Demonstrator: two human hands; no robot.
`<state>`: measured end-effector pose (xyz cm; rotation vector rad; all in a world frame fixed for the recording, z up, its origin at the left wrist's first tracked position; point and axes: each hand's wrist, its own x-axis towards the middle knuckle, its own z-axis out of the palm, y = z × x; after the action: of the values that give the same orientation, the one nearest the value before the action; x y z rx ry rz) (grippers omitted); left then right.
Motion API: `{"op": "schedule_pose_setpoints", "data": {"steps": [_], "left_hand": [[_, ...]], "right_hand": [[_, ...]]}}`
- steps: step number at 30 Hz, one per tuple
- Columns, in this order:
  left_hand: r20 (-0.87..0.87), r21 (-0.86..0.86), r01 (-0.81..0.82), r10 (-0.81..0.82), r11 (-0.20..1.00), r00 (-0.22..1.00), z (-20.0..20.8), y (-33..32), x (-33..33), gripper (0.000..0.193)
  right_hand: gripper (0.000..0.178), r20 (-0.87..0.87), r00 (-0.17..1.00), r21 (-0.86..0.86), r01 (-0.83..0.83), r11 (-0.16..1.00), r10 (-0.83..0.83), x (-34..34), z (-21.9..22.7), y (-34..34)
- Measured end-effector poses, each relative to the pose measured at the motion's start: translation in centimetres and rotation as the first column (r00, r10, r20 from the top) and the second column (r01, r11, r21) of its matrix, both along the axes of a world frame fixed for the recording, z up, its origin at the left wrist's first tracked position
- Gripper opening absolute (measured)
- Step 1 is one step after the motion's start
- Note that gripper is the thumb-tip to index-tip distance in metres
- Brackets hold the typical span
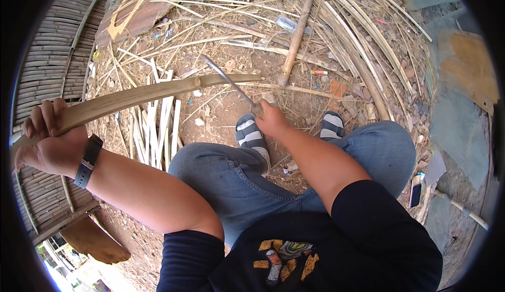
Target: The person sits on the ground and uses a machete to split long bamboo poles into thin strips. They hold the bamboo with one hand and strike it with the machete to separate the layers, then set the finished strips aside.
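Note:
My left hand [58, 145] is closed round the left end of a long split bamboo piece [142, 95], which it holds raised off the ground. The bamboo stretches to the right and tapers to a thin end, with a node partway along. In my right hand [271, 119] is the handle of a knife [223, 76] with a narrow dark blade. The blade points up and left and crosses in front of the bamboo near its thin end. Whether the edge touches or bites into the bamboo, I cannot tell.
Pale split bamboo strips [158, 118] lie by my left knee, and more are strewn ahead. A bamboo pole [300, 34] lies at the top middle. A rusty sheet [144, 11] is at upper left, a slatted bamboo wall [52, 45] at left, a phone [415, 195] at right.

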<state>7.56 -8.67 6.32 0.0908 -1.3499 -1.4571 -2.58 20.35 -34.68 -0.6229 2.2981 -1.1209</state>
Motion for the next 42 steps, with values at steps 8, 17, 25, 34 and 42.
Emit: {"op": "schedule_pose_setpoints", "data": {"steps": [8, 17, 25, 34, 42], "left_hand": [[-0.021, 0.010, 0.105, -0.105, 0.994, 0.994, -0.1, -1.9, 0.7, 0.072], [-0.002, -0.018, 0.075, -0.075, 0.997, 0.997, 0.4, -0.4, -0.1, 0.072], [0.001, -0.024, 0.050, -0.050, 0.998, 0.999, 0.0, -1.2, 0.2, 0.071], [0.003, -0.008, 0.037, -0.037, 0.999, 0.999, 0.3, 0.0, -0.7, 0.071], [0.007, -0.011, 0.051, -0.051, 0.999, 0.999, 0.2, -0.6, -0.2, 0.073]], "right_hand": [[0.050, 0.219, 0.952, 0.286, 0.148, 0.947, -0.215, 0.3, 0.5, -0.9], [0.053, 0.101, 0.990, 0.167, 0.082, 0.982, -0.100, 0.1, -0.3, -0.1], [0.047, 0.224, 0.958, 0.268, 0.119, 0.956, -0.182, -0.2, -0.1, -0.3], [0.043, 0.235, 0.953, 0.437, 0.073, 0.897, -0.193, -2.4, -3.5, 0.8], [0.044, 0.226, 0.962, 0.412, 0.049, 0.910, -0.153, -2.1, -3.6, 0.8]]}}
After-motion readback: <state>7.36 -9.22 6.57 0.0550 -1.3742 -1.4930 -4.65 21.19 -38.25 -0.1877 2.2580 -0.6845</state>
